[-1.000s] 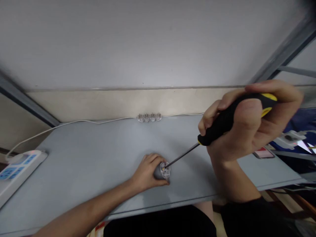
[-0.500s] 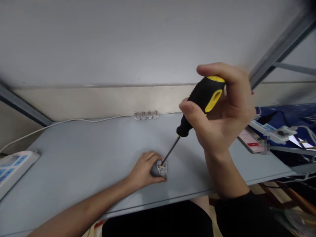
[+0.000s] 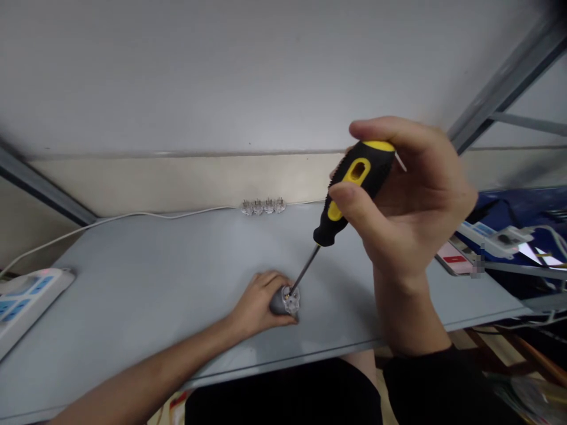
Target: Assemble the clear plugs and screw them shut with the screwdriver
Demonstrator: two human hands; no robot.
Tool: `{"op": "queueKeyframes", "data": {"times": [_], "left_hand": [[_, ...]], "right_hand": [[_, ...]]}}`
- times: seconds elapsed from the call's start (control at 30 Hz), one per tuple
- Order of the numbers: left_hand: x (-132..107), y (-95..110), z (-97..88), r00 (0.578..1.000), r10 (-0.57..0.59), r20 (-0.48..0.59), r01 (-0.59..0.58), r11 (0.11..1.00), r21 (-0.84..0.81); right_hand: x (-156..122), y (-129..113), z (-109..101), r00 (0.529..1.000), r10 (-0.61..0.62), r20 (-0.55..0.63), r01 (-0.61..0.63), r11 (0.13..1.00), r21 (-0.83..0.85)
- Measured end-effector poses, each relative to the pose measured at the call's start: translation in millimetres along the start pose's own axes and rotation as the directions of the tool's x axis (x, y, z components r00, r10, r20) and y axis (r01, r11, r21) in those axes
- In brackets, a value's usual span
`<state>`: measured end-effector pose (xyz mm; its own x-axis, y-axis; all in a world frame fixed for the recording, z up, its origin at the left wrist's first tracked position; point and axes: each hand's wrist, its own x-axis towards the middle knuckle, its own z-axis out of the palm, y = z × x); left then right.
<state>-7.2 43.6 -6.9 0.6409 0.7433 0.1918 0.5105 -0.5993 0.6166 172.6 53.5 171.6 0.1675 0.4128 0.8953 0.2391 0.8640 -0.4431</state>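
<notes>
My left hand (image 3: 259, 301) is closed around a small grey plug-like part (image 3: 287, 301) and pins it against the grey table (image 3: 155, 283). My right hand (image 3: 407, 200) grips the black and yellow handle of a screwdriver (image 3: 352, 189), held up above the table. The thin shaft slants down and to the left, and its tip rests in the clear face of the grey part.
A white power strip (image 3: 26, 295) with blue sockets lies at the left edge, its white cable running along the back wall. Several small clear plug parts (image 3: 263, 206) sit in a row at the table's far edge. More power strips and a phone (image 3: 452, 260) lie at the right.
My right hand swung from a low slant at the right to a steeper, more upright hold, and the screwdriver handle has since turned in my fingers. My left hand stayed on the grey part.
</notes>
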Motion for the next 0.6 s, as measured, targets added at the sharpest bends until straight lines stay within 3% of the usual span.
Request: {"op": "queueKeyframes", "data": {"times": [0.13,0.3,0.47,0.6], "left_hand": [[-0.7,-1.4,1.0,1.000,0.002,-0.003,-0.002,1.000,0.001],[-0.5,-1.3,1.1,1.000,0.000,0.007,0.000,1.000,0.001],[0.4,1.4,-1.0,1.000,-0.009,0.009,0.009,1.000,0.000],[0.9,2.8,-2.8,1.000,-0.018,0.021,0.018,1.000,0.001]], "right_hand": [[0.0,0.4,-2.2,0.992,0.017,0.127,-0.039,0.984,0.172],[1.7,2.5,-9.1,0.999,0.027,-0.043,-0.026,1.000,0.004],[5.9,7.2,-18.5,0.989,0.070,0.132,-0.095,0.976,0.197],[7.0,9.4,-19.1,0.999,0.049,0.014,-0.048,0.998,-0.038]]}}
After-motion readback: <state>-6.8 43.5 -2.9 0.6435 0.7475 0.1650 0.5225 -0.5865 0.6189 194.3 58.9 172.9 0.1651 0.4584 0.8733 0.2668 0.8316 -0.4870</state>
